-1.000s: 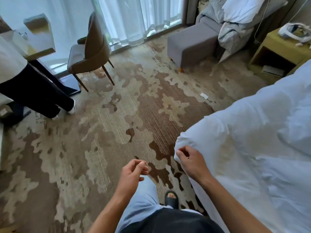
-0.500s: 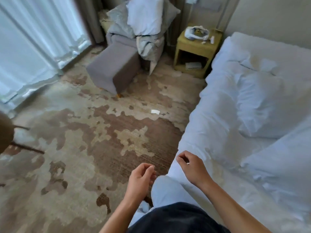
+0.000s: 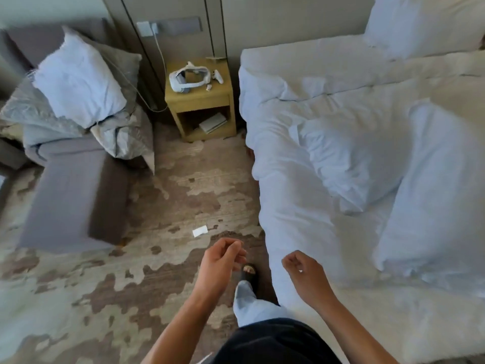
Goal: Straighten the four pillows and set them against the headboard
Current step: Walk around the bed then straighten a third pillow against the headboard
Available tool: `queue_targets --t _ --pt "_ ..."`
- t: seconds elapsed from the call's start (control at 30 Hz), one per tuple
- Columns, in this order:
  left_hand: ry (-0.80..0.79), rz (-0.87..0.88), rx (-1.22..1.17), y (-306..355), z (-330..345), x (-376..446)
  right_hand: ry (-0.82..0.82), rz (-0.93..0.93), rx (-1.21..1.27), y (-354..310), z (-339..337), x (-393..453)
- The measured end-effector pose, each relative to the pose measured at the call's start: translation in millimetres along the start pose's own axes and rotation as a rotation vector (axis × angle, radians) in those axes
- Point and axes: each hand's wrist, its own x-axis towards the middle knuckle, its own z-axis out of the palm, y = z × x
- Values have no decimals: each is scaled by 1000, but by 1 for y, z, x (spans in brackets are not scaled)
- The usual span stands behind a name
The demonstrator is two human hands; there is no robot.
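Note:
The bed [image 3: 301,222] with its rumpled white duvet fills the right side. One white pillow [image 3: 420,24] leans on the beige headboard [image 3: 288,19] at the top right. A crumpled pillow [image 3: 349,158] lies in the middle of the bed, and a long one [image 3: 433,195] lies askew to its right. Another white pillow [image 3: 78,80] rests on the grey sofa [image 3: 68,200] at the left. My left hand [image 3: 223,261] hangs over the carpet, loosely curled and empty. My right hand [image 3: 304,271] hovers by the bed's near side, also loosely curled and holding nothing.
A yellow nightstand [image 3: 202,101] with a white headset [image 3: 189,77] stands between sofa and bed. Grey bedding [image 3: 115,132] is heaped on the sofa. A scrap of white paper [image 3: 200,230] lies on the patterned carpet. My sandalled foot [image 3: 248,271] steps along the bedside.
My right hand has let go of the duvet corner. My view has swung right from the window and chair to the bed's head end as I walk along the bed.

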Motion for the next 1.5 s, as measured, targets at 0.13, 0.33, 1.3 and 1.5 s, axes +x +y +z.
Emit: queue_targets --t 0.13,0.33,1.3,1.5 --pt "-16 -23 38 38 -35 79 6 2 30 -62 -3 78" --pt "-35 -75 68 83 -79 190 42 -45 69 -149 -12 197" --pt "-1133 523 981 346 238 545 827 846 533 -98 -116 401" --pt "-1250 864 1326 352 358 548 918 957 619 -10 -182 429"
